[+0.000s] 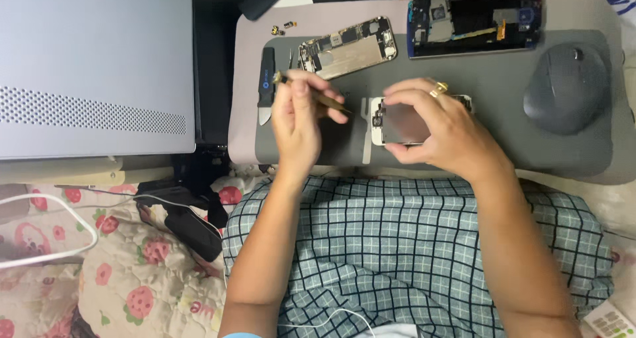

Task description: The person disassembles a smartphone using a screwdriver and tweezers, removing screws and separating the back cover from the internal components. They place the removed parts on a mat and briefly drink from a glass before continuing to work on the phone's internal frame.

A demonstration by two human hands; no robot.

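Near the front edge of the desk's grey mat (503,113): phone screen assembly (405,123), pinched at top and bottom edges by right hand (434,129) fingers. Left hand (298,113) fingers pressed around brass-coloured tweezers (311,92), tip angled toward the assembly's left end. Best kept flat, braced, tip approaching low.

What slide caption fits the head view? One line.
Left hand holds a brass tool; right hand steadies a phone screen on the grey mat.
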